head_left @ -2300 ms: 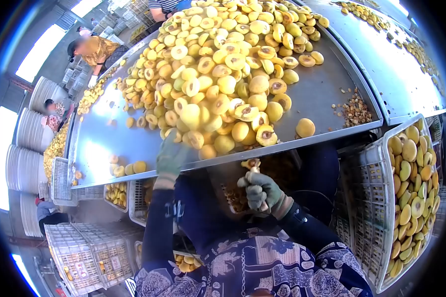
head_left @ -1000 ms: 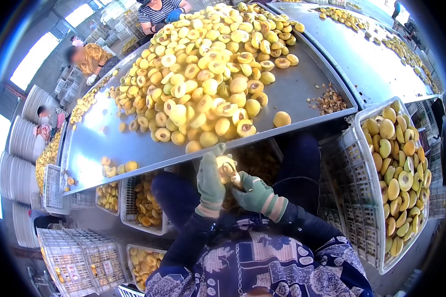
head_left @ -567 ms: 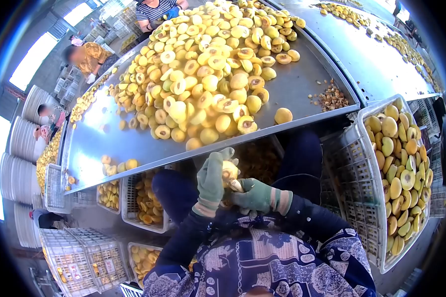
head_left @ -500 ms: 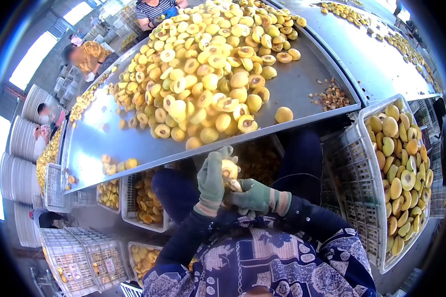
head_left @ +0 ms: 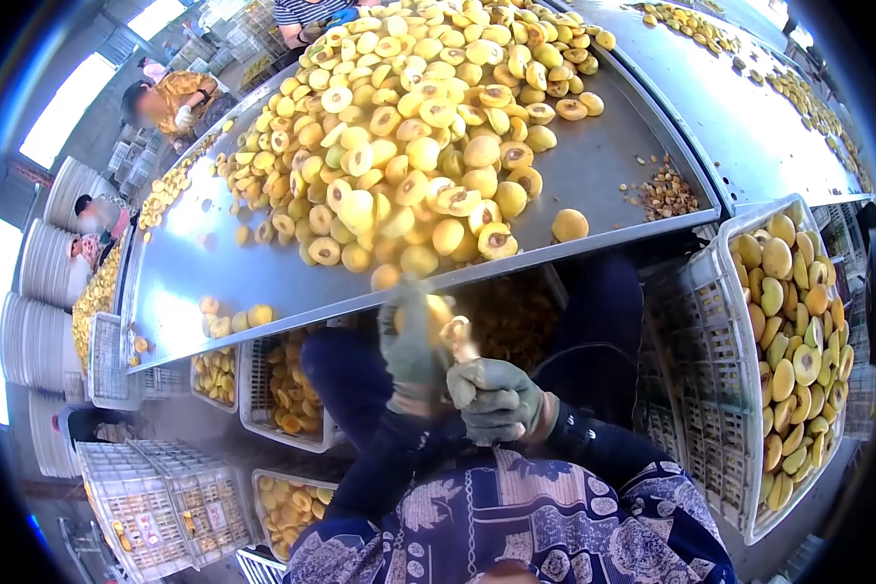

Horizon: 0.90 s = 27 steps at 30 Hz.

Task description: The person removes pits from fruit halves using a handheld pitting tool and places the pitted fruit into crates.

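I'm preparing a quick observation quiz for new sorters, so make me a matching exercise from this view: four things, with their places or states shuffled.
Things:
1. Left hand
2. Right hand
3. Large fruit heap
4. Small brown bits

Places or states:
A. By the near right corner of the metal table
B. Holding a yellow fruit
C. Piled over the middle of the table
D. Curled around a slim object with a blurred, pale end

Right pairs: 1-B, 2-D, 3-C, 4-A.
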Motion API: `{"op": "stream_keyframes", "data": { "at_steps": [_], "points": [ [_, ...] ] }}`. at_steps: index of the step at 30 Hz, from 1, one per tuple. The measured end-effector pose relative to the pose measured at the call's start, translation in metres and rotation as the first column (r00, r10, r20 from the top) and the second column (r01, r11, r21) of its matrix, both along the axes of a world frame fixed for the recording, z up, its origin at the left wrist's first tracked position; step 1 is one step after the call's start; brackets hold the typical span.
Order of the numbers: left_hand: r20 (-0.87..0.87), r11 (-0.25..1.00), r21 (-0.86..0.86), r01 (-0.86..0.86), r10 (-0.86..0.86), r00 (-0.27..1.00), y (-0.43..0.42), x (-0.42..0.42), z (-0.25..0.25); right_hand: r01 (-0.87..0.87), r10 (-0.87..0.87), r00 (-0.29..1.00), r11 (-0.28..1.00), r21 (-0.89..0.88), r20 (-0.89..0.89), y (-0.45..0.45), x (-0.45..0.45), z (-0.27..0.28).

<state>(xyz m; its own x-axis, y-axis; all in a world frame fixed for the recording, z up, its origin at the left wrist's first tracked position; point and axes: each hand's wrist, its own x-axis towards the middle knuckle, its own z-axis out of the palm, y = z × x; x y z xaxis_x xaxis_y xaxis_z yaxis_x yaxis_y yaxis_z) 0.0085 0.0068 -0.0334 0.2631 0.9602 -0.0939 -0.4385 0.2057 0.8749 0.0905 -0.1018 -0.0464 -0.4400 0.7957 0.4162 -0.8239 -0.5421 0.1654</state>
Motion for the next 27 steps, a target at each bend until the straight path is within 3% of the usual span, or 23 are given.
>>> {"op": "stream_keyframes", "data": {
  "at_steps": [1, 2, 3, 4, 5, 6, 7, 8, 9, 10, 11, 14, 16, 18, 21, 25, 27],
  "points": [
    [-0.433, 0.832, 0.554, 0.010, 0.278, 0.858, 0.014, -0.017, -0.015, 0.026, -0.024, 0.999, 0.999, 0.044, -0.039, 0.000, 0.001, 0.004],
    [-0.528, 0.431, 0.849, 0.304, 0.676, 0.514, 0.027, -0.038, -0.022, 0.052, -0.051, 0.996, 0.999, -0.014, 0.072, 0.000, 0.004, 0.004],
    [-0.476, 0.789, 0.613, -0.043, 0.411, 0.777, 0.036, -0.050, -0.007, 0.092, -0.079, 0.981, 0.994, -0.066, 0.179, 0.000, 0.009, 0.004],
    [-0.206, 0.974, 0.114, -0.198, 0.218, 0.954, 0.046, -0.064, 0.008, 0.138, -0.101, 0.953, 0.984, -0.114, 0.284, -0.001, 0.014, 0.002],
    [-0.517, 0.819, 0.562, -0.112, 0.454, 0.726, 0.062, -0.093, 0.006, 0.139, -0.057, 0.930, 0.969, -0.203, 0.363, 0.002, 0.020, -0.011],
    [-0.567, 0.542, 0.821, 0.180, 0.737, 0.369, 0.081, -0.121, 0.001, 0.135, 0.018, 0.910, 0.931, -0.338, 0.414, 0.005, 0.025, -0.020],
    [-0.533, 0.736, 0.665, -0.126, 0.586, 0.610, 0.099, -0.137, 0.003, 0.215, 0.041, 0.862, 0.872, -0.439, 0.504, 0.009, 0.026, -0.017],
    [-0.369, 0.872, 0.363, -0.328, 0.458, 0.809, 0.117, -0.154, 0.005, 0.302, 0.076, 0.809, 0.797, -0.523, 0.583, 0.012, 0.026, -0.015],
    [-0.620, 0.842, 0.509, -0.179, 0.503, 0.602, 0.143, -0.189, -0.013, 0.259, 0.108, 0.816, 0.811, -0.525, 0.569, 0.016, 0.028, -0.040],
    [-0.772, 0.811, 0.585, 0.016, 0.550, 0.318, 0.146, -0.185, 0.003, 0.284, 0.127, 0.777, 0.803, -0.524, 0.616, 0.018, 0.027, -0.036],
    [-0.773, 0.794, 0.535, 0.288, 0.598, -0.211, 0.139, -0.180, 0.015, 0.314, 0.145, 0.735, 0.792, -0.523, 0.662, 0.020, 0.027, -0.027],
    [-0.803, 0.641, 0.482, 0.598, 0.596, 0.009, 0.153, -0.139, 0.002, 0.322, 0.181, 0.708, 0.777, -0.541, 0.682, 0.020, 0.024, -0.030],
    [-0.965, 0.776, 0.253, 0.579, 0.246, 0.091, 0.140, -0.070, 0.021, 0.329, 0.220, 0.682, 0.760, -0.561, 0.698, 0.022, 0.021, -0.031],
    [-0.984, 0.828, -0.118, 0.548, -0.023, -0.176, 0.146, -0.024, 0.015, 0.349, 0.216, 0.672, 0.751, -0.560, 0.708, 0.021, 0.023, -0.028],
    [-0.935, 0.790, -0.186, 0.584, 0.041, -0.353, 0.170, -0.005, -0.012, 0.384, 0.176, 0.680, 0.742, -0.550, 0.712, 0.016, 0.025, -0.030],
    [-0.983, 0.779, -0.158, 0.607, -0.065, -0.173, 0.159, -0.017, 0.008, 0.407, 0.141, 0.668, 0.753, -0.517, 0.730, 0.015, 0.025, -0.025],
    [-0.944, 0.843, -0.007, 0.538, -0.182, 0.274, 0.176, -0.046, -0.030, 0.417, 0.148, 0.618, 0.771, -0.482, 0.772, 0.009, 0.027, -0.014]
  ]
}}
